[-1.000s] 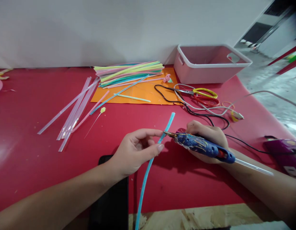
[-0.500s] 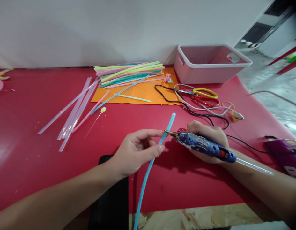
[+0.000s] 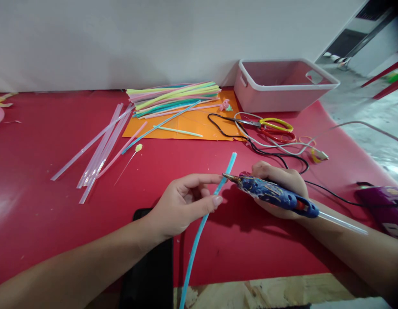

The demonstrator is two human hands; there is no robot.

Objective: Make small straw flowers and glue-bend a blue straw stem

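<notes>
My left hand [image 3: 186,201] pinches a long blue straw [image 3: 199,231] between thumb and fingers, holding it slanted over the red table [image 3: 41,180]. The straw's upper end reaches toward the middle of the table and its lower end passes the table's front edge. My right hand [image 3: 279,180] is wrapped round a blue hot glue gun [image 3: 272,195]. The gun's metal nozzle touches the straw just above my left fingers. A clear glue stick [image 3: 342,223] sticks out of the back of the gun.
A pile of coloured straws [image 3: 173,96] lies on orange paper [image 3: 192,122]. Clear glue sticks [image 3: 99,148] lie at the left. Scissors [image 3: 272,128] and cables sit before a white bin [image 3: 282,86]. A black phone [image 3: 150,266] lies under my left wrist.
The glue gun's nozzle and the straw have shifted slightly to the right and up. Both hands keep their grips.
</notes>
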